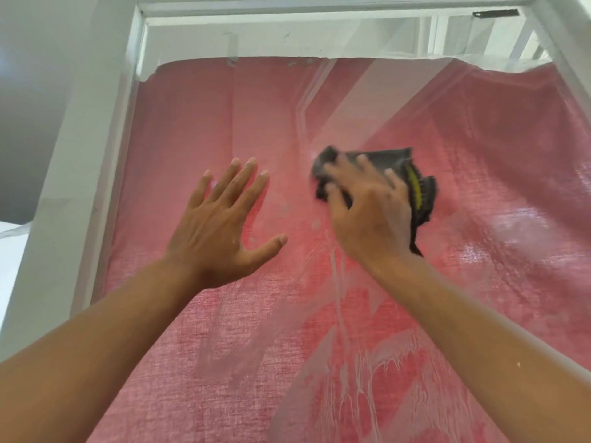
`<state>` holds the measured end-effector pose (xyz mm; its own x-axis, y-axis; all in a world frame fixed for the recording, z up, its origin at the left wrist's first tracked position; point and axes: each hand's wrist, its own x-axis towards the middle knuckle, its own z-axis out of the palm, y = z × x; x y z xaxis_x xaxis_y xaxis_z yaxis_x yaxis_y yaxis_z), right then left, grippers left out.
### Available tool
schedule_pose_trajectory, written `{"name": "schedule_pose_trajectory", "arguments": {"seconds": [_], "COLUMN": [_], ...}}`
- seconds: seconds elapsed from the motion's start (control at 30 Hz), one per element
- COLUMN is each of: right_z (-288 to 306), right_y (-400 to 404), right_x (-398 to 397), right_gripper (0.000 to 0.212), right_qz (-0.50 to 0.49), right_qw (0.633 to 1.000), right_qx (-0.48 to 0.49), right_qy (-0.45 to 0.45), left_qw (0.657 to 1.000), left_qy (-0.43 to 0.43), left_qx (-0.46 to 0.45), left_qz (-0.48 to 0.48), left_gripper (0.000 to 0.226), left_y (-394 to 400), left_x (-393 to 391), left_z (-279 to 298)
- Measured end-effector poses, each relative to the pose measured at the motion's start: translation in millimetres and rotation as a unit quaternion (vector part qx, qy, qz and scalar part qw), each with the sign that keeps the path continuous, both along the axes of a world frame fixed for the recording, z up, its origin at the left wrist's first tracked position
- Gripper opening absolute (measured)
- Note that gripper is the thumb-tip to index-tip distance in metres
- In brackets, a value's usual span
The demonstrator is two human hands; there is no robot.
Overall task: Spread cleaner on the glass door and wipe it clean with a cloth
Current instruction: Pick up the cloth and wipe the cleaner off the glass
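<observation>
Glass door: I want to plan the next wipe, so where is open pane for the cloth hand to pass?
Open pane lies above both hands, under the frame's top rail, and right of the cloth. The middle is crowded: left hand flat, right hand pressing the cloth.

Cloth (393, 174) on glass door (179, 129); curtain (495, 155) behind

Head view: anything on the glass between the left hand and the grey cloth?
Only wet glass door with faint cleaner smears, between left hand and grey cloth.
</observation>
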<state>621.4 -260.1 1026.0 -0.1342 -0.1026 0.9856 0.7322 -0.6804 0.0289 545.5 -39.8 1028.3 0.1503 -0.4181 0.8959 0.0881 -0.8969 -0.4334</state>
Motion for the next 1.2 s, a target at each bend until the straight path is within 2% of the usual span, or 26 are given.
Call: {"name": "schedule_pose_trajectory", "arguments": {"seconds": [0.07,0.1,0.17,0.23,0.3,0.43,0.5,0.57,0.63,0.67,0.7,0.77,0.83,0.87,0.93,1.0,1.03,1.07,1.17,1.2], "right_z": [-23,-24,-6,13,10,-43,-41,-21,0,4,1,-18,-38,-36,-11,15,20,18,-7,-7], "right_y": [6,2,-12,-27,-24,7,2,-11,-24,-24,-19,-3,4,1,-8,-9,-2,8,33,30], "right_x": [3,5,4,3,2,0,5,7,9,9,7,3,4,6,6,1,-2,-6,-5,-2], "right_gripper": [0.036,0.035,0.033,0.035,0.037,0.037,0.036,0.035,0.034,0.035,0.036,0.035,0.034,0.034,0.033,0.034,0.035,0.035,0.035,0.034], "right_qz": [-0.007,-0.013,-0.010,0.010,0.004,-0.012,-0.017,-0.013,0.015,0.023,0.022,0.007,0.003,0.002,0.012,0.029,0.025,0.014,0.003,0.002], "right_qw": [0.992,0.988,0.997,0.997,0.993,0.994,0.990,0.998,0.997,0.992,0.993,1.000,0.988,0.985,0.996,0.998,0.995,0.997,0.989,0.984], "right_qx": [-0.112,-0.132,-0.060,0.068,0.097,-0.098,-0.127,-0.045,0.074,0.104,0.097,-0.017,-0.142,-0.160,-0.078,0.044,0.064,0.042,-0.140,-0.162], "right_qy": [-0.060,-0.073,-0.050,0.039,0.065,-0.049,-0.061,-0.042,0.031,0.062,0.068,-0.001,-0.053,-0.064,-0.049,0.043,0.069,0.062,-0.052,-0.070], "left_qw": [1.000,1.000,1.000,1.000,1.000,1.000,1.000,1.000,1.000,1.000,1.000,1.000,1.000,1.000,1.000,1.000,1.000,1.000,1.000,1.000], "left_qy": [-0.003,-0.004,-0.003,-0.001,-0.002,-0.004,-0.002,0.002,0.004,0.003,0.003,0.003,0.002,0.001,0.001,0.003,0.003,0.003,0.006,0.007], "left_qx": [0.000,0.000,0.000,0.000,0.000,-0.002,-0.003,-0.004,-0.003,-0.003,-0.004,-0.004,-0.005,-0.004,-0.003,-0.002,-0.002,-0.002,-0.006,-0.007], "left_qz": [-0.004,-0.005,-0.003,0.000,0.000,-0.009,-0.010,-0.007,-0.003,-0.004,-0.006,-0.011,-0.015,-0.015,-0.014,-0.012,-0.011,-0.011,-0.017,-0.016], "left_gripper": [0.097,0.097,0.097,0.098,0.098,0.097,0.097,0.098,0.098,0.098,0.098,0.097,0.097,0.097,0.098,0.098,0.098,0.098,0.099,0.099], "left_y": [0,0,0,0,0,0,-1,-1,0,0,1,1,1,1,0,0,0,0,1,1], "left_x": [1,1,2,1,1,3,3,1,1,1,1,2,3,3,2,2,2,2,3,3], "left_z": [0,0,0,0,0,-1,-1,-1,-1,-1,-2,-2,-2,-2,-2,-2,-1,-1,-2,-2]}}
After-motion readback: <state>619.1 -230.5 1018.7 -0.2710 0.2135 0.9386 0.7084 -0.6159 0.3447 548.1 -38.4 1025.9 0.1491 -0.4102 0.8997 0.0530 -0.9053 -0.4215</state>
